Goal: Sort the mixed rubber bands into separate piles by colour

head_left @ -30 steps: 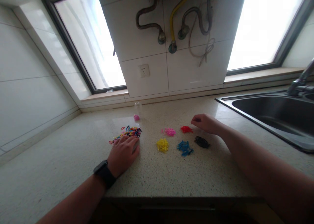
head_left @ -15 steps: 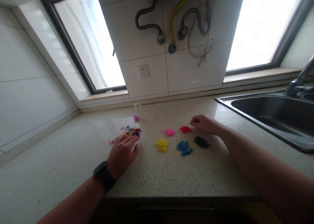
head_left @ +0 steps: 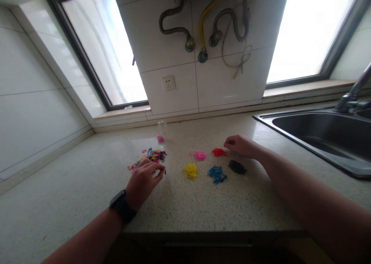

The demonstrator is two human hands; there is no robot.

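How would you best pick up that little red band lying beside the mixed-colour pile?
I'd pinch the small red band by its rim between thumb and forefinger, coming from above and the left. It looks like a thin loop lying flat, with the mixed-colour pile to its right and near side. The left hand is nearest, though it pinches a small dark band.

Elastic-band heap (head_left: 156, 154) lies left on countertop (head_left: 203, 214), cup (head_left: 162, 129) behind it, left hand (head_left: 145, 178) at its near edge. Five band piles (head_left: 191, 171) sit mid-counter, two behind three; right hand (head_left: 238, 145) beside back pair. Sink (head_left: 315, 129) far right.
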